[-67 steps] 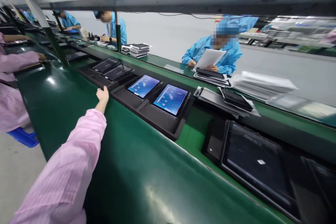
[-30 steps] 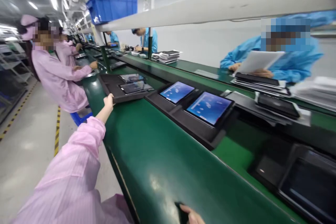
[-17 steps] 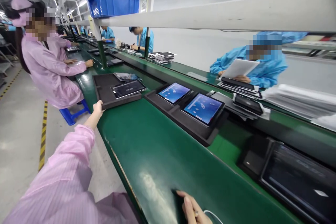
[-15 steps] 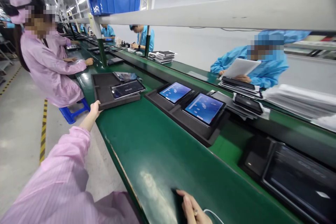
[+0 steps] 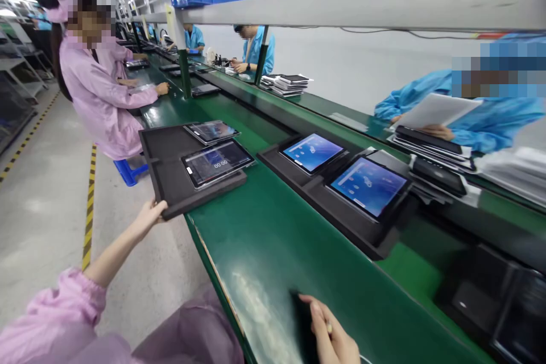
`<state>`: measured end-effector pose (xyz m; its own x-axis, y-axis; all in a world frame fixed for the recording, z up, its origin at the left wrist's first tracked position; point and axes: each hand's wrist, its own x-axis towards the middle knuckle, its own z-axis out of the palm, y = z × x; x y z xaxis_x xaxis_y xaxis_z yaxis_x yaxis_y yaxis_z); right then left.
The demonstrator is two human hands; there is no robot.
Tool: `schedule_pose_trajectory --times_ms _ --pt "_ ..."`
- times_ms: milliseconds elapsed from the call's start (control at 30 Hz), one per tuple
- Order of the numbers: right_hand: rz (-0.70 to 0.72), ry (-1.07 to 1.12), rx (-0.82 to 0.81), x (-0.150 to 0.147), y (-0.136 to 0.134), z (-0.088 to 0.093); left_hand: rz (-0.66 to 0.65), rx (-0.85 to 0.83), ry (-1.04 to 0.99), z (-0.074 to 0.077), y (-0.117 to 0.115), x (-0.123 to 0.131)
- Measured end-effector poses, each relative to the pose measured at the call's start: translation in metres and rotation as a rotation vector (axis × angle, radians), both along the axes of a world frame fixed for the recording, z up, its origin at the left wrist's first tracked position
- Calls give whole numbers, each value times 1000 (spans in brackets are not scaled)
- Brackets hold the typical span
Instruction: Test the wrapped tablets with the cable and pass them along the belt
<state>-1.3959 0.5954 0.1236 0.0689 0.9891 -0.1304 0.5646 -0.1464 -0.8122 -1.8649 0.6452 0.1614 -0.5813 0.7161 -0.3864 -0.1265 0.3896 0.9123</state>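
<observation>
Left hand has its fingers curled on the near corner of a black tray, so it grips the tray. The tray lies at the edge of the green counter, its long axis running across the belt, and carries two tablets, one showing 00:00. Right hand, well apart from the tray, closes on a dark flat object, partly hidden, on the counter.
</observation>
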Motion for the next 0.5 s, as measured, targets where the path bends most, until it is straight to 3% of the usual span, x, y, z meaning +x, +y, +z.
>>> schedule_pose_trajectory --times_ms 167,267,333,400,500 --pt "100 -24 21 -5 28 -7 -113 -127 24 -6 -53 48" --pt "103 -29 27 -11 35 -7 -255 -172 60 15 -45 45" --pt "91 -36 23 -17 41 -3 -257 -40 44 35 -6 32" --pt "57 -27 30 -24 49 2 -188 66 7 49 57 18" --pt "41 25 35 -31 59 5 -39 175 -80 48 159 7"
